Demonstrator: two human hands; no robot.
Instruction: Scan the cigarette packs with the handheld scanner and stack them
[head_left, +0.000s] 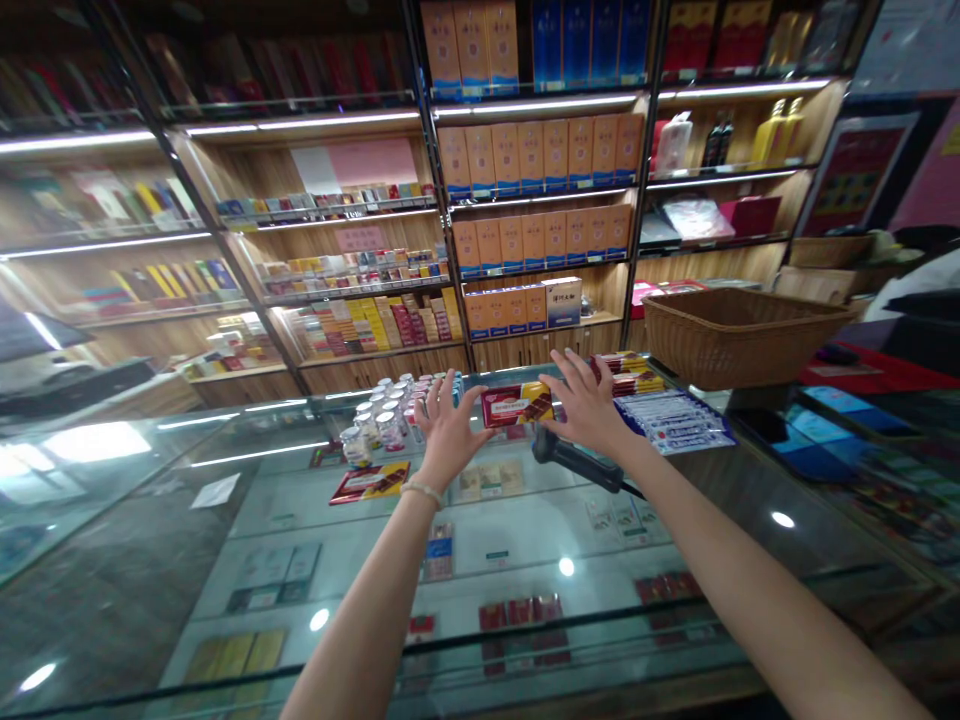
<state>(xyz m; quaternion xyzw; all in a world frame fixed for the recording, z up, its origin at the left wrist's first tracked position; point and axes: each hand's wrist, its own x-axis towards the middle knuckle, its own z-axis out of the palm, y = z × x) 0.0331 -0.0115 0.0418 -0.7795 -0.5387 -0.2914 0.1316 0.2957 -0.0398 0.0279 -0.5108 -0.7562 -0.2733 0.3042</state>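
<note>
A red and yellow chocolate packet [517, 404] is held upright by its two ends above the glass counter, its printed front facing me. My left hand [447, 432] grips its left end between thumb and fingers, and my right hand [583, 405] grips the right end. Below the packet lies a black handheld scanner [577, 462]. Another red and yellow packet [373, 482] lies flat, left of my left wrist. Beyond my right hand, more such packets [630, 375] are stacked beside blue and white wrapped sticks [675, 420].
Small jars [379, 418] stand in rows at the counter's left middle. A brown wicker basket [742, 335] sits at the right back. The glass counter [525, 545] shows packs beneath it. Shelves of orange boxes [540, 240] rise behind.
</note>
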